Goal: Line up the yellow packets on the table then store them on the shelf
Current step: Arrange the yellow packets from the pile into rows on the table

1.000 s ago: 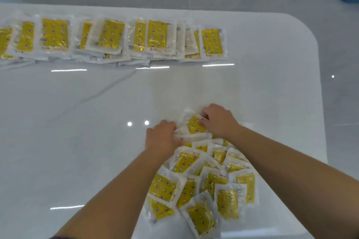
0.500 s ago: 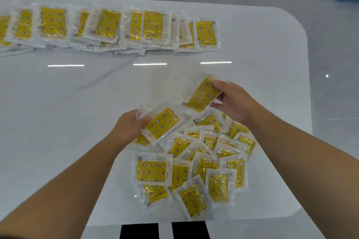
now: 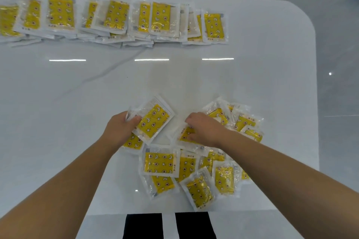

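Two packets are in our hands: our left hand (image 3: 118,131) clasps a yellow star-printed plastic packet (image 3: 153,120), held tilted over the glossy white table (image 3: 77,93), and our right hand (image 3: 204,130) pinches a second packet (image 3: 186,134) at the loose pile (image 3: 159,163). A lined-up row (image 3: 116,17) lies along the far edge.

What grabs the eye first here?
A jumbled pile of yellow packets sits at the near edge of the white table. The left hand grips a tilted packet there; the right hand pinches a second packet. An overlapping row of packets lines the far edge.
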Demonstrator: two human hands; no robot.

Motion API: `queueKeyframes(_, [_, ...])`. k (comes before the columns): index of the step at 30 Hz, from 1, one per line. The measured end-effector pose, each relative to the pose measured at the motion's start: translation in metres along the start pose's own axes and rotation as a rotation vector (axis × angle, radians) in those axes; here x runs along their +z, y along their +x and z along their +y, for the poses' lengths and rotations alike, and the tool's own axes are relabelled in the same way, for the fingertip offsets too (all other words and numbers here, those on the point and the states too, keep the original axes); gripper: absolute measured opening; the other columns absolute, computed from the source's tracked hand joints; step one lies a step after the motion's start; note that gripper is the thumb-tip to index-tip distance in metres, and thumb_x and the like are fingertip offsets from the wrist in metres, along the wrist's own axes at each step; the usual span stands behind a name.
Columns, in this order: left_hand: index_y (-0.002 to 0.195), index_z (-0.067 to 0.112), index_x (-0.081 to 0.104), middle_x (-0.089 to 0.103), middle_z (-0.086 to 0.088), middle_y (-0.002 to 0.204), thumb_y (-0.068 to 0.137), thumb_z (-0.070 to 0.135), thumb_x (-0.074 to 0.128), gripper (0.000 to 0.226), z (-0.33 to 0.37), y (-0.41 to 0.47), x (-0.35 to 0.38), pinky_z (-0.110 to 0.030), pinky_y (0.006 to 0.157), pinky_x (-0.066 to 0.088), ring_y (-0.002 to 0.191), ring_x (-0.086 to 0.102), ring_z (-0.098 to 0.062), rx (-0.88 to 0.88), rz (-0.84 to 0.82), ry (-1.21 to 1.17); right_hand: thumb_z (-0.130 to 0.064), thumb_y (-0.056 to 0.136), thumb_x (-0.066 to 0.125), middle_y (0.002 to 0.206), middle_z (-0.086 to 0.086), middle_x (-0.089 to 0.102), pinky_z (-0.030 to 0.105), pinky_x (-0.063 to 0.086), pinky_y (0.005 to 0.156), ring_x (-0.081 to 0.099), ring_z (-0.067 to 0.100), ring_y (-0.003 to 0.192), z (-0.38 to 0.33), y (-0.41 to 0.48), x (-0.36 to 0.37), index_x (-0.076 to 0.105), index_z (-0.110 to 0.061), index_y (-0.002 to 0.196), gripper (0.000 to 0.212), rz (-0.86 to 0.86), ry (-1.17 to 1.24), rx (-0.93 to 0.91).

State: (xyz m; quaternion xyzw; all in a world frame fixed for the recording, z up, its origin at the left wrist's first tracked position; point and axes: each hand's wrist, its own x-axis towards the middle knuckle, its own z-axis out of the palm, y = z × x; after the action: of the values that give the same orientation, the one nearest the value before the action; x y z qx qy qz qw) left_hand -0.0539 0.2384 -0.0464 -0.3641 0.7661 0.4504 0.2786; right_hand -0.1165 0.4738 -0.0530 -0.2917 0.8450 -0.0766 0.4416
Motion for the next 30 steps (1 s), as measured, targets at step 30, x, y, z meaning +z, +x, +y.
queueKeyframes(30, [0.126,0.008,0.056,0.061,-0.009,0.122,0.085,0.044,0.068,0.056,0.188,0.159,-0.058,-0.031,0.075,0.042,0.109,0.060,-0.028,-0.074,0.478,-0.123,-0.005,0.084,0.067,0.097,0.002,0.058,0.044,0.054,0.089,0.060,0.023,0.090,0.033,0.143,-0.167,0.055,-0.015,0.110,0.031,0.927,1.948,0.834])
